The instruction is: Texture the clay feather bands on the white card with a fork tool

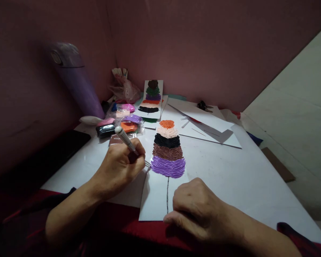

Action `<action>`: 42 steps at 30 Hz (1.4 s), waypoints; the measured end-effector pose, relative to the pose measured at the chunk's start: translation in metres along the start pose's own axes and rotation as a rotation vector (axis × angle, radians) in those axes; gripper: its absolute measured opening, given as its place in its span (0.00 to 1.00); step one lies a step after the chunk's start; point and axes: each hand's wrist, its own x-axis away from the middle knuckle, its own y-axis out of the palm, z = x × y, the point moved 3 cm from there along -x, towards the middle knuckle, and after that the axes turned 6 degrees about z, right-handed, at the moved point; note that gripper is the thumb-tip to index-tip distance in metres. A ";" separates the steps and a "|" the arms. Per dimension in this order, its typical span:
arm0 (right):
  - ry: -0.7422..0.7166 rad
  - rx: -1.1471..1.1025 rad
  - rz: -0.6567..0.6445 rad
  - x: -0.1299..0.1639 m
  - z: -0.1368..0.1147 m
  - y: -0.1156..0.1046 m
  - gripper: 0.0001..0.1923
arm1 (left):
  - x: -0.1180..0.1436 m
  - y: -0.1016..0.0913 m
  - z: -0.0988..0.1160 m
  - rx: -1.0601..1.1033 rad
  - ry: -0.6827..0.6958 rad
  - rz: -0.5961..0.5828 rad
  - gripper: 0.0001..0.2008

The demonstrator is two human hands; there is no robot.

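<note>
- Pink walls point(176, 46) round a white surface point(224, 185), card point(152, 203) at 6 o'clock by the near edge.
- Progress imo: 5 textured bands point(167, 151) done, top to bottom orange, peach, black, brown, purple. Below's bare w/ just a drawn line point(167, 196), so that bit's undone.
- L hand point(123, 169) gripping a pale tool point(125, 141), prongs at the purple's 9 o'clock edge.
- R hand point(198, 208) curled at the card's 4 o'clock; can't tell if it's pinching it.
- 2nd card point(153, 115), 6 bands, 12 o'clock from 1st; colored packs point(128, 127) btwn 10 & 11.
- No readable brands/labels/text afaict.
</note>
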 end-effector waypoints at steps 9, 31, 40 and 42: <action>-0.001 -0.002 0.002 0.000 0.001 0.001 0.19 | 0.001 0.001 -0.001 0.044 0.005 0.034 0.03; 0.019 -0.008 -0.016 -0.002 -0.001 -0.001 0.19 | 0.000 0.009 -0.004 -0.002 0.028 -0.156 0.05; 0.010 0.006 0.000 -0.002 -0.001 0.000 0.19 | 0.000 0.007 -0.005 -0.024 0.058 -0.131 0.05; 0.010 0.016 -0.007 -0.002 -0.001 0.000 0.19 | -0.001 0.007 -0.006 -0.033 0.060 -0.127 0.05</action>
